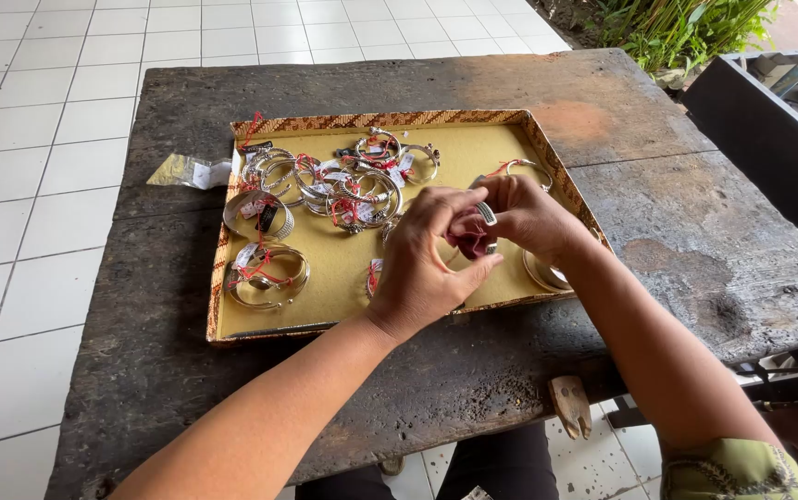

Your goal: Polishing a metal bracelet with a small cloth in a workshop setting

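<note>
Bench [677, 241]: dark, worn wood slab on a white tiled floor [38, 139], green plants [686, 28] past its far corner
Tray [343, 278]: woven rim, mustard lining, lying on the bench under both hands
Bangles [325, 181]: silver, with red-string tags, heaped at the tray's far left
Left hand [427, 264]: fingers curled, pinching a maroon cloth [473, 238]
Right hand [533, 218]: fingers pinching a small silver ring [487, 214], just above the cloth
Packet [186, 171]: clear, left of the tray
</note>
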